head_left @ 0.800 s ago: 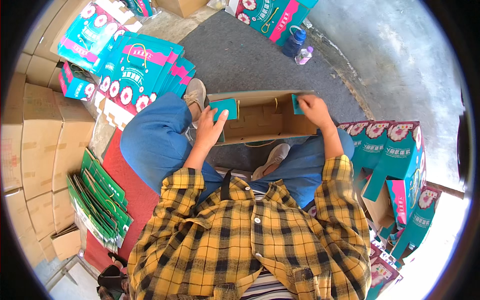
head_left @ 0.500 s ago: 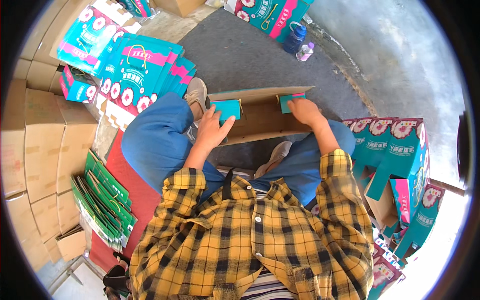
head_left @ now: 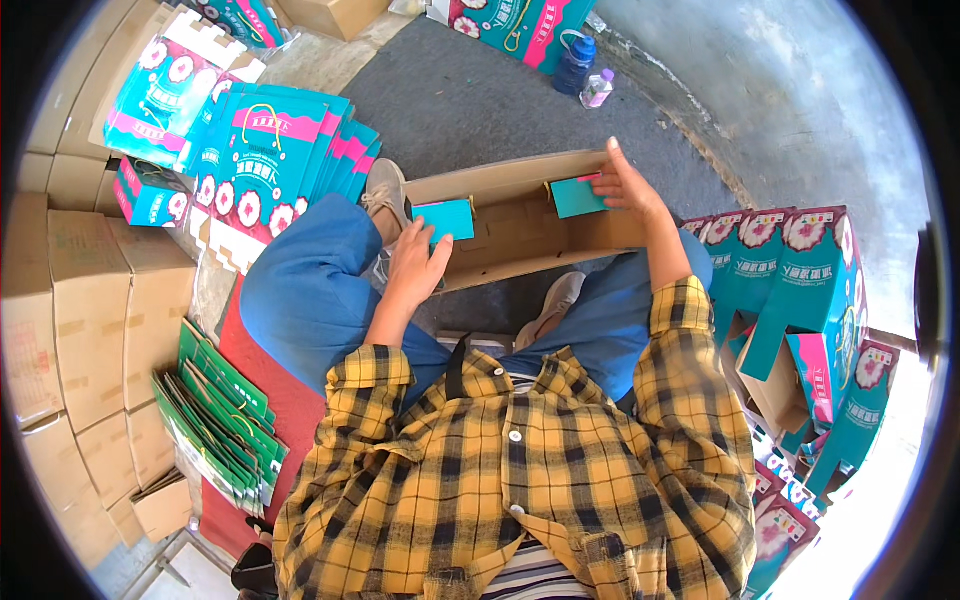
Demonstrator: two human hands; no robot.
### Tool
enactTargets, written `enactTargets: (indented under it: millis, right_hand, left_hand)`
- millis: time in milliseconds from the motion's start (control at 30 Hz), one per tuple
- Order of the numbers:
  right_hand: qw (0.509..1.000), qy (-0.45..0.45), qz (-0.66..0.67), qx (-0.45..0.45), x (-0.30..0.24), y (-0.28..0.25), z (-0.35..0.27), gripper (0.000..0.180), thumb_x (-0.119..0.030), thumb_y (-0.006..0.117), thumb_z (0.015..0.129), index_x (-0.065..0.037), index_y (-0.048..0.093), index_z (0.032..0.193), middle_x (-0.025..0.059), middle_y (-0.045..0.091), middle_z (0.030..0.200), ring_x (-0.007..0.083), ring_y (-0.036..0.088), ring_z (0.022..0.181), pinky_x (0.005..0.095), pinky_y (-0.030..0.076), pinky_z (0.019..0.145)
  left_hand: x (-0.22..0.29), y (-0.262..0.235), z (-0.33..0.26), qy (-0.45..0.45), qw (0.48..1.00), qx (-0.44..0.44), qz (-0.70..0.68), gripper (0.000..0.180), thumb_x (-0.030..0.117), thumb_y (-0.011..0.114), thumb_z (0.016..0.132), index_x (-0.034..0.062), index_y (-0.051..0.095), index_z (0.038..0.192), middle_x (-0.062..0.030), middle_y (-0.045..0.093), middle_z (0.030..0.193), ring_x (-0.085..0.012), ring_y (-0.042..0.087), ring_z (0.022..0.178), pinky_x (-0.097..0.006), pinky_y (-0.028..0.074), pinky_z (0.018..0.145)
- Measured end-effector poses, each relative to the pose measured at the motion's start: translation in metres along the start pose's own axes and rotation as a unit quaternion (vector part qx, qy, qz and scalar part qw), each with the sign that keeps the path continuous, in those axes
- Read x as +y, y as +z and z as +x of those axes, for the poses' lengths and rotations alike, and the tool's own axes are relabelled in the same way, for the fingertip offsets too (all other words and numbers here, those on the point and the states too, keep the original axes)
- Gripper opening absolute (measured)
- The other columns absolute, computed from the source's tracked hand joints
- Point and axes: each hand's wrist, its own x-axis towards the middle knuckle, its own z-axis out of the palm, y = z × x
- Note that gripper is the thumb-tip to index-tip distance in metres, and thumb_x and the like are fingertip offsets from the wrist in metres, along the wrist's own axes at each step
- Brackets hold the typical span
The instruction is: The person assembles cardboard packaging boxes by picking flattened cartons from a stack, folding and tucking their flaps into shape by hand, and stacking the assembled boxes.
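The open cardboard box point(head_left: 510, 235) lies between the jeans-clad legs point(head_left: 310, 270), the left hand point(head_left: 413, 268) touching its left teal flap point(head_left: 445, 218), grip unclear, the right hand point(head_left: 632, 190) spread open by its right teal flap point(head_left: 577, 198), printed cartons point(head_left: 262, 150) beyond those legs leftward.

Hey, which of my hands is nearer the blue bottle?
Right. In the picture, your right hand sits below and slightly right of the blue bottle; your left hand is farther down and left, at the left teal flap.
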Motion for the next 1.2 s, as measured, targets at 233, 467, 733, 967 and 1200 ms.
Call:
enactTargets:
  millis: [233, 467, 733, 967, 1200]
  right_hand:
    - [0.997, -0.042, -0.058, -0.028, 0.001, 0.000, -0.008, 0.083, -0.062, 0.062, 0.079, -0.004, 0.045, 0.136, 0.0216, 0.052, 0.131, 0.0327, 0.051, 0.120, 0.0431, 0.042, 0.098]
    - [0.922, -0.220, -0.319, -0.021, 0.021, 0.002, 0.003, 0.076, -0.054, 0.072, 0.073, -0.008, 0.052, 0.130, 0.0211, 0.055, 0.123, 0.0368, 0.053, 0.115, 0.0412, 0.043, 0.096]
    - [0.716, -0.287, -0.635, 0.039, -0.007, 0.048, -0.010, 0.088, -0.046, 0.082, 0.059, -0.011, 0.047, 0.132, 0.0139, 0.055, 0.117, 0.0327, 0.050, 0.114, 0.0403, 0.043, 0.095]
    - [0.687, -0.389, -0.610, 0.067, 0.015, 0.065, 0.003, 0.085, -0.029, 0.086, 0.056, -0.006, 0.044, 0.127, 0.0110, 0.056, 0.112, 0.0291, 0.053, 0.109, 0.0399, 0.044, 0.092]
    - [0.693, -0.380, -0.610, 0.055, 0.012, 0.067, -0.003, 0.082, -0.027, 0.085, 0.059, -0.006, 0.044, 0.127, 0.0109, 0.054, 0.115, 0.0292, 0.051, 0.112, 0.0407, 0.044, 0.093]
  left_hand:
    - [-0.007, 0.000, 0.000, -0.003, 1.000, 0.011, -0.001, 0.061, 0.043, 0.044, 0.093, -0.0098, 0.054, 0.121, -0.0285, 0.043, 0.137, -0.0387, 0.039, 0.130, -0.043, 0.028, 0.109]
    - [-0.021, -0.011, -0.008, -0.032, 0.997, 0.047, -0.057, 0.047, 0.028, 0.041, 0.094, -0.0105, 0.055, 0.116, -0.0295, 0.055, 0.121, -0.0397, 0.051, 0.117, -0.041, 0.037, 0.101]
    - [-0.015, -0.012, -0.008, -0.037, 0.992, 0.035, -0.116, 0.048, 0.031, 0.041, 0.095, -0.0091, 0.055, 0.118, -0.0304, 0.054, 0.121, -0.0397, 0.051, 0.117, -0.040, 0.037, 0.101]
    - [-0.018, -0.005, 0.000, -0.189, 0.920, 0.047, -0.341, 0.077, 0.062, 0.027, 0.095, -0.0027, 0.052, 0.126, -0.0187, 0.056, 0.126, -0.0293, 0.051, 0.119, -0.040, 0.038, 0.099]
    - [-0.055, 0.035, 0.002, -0.115, 0.977, 0.020, -0.178, 0.072, 0.041, 0.059, 0.089, -0.0014, 0.032, 0.140, -0.0243, 0.048, 0.133, -0.0332, 0.044, 0.127, -0.043, 0.037, 0.101]
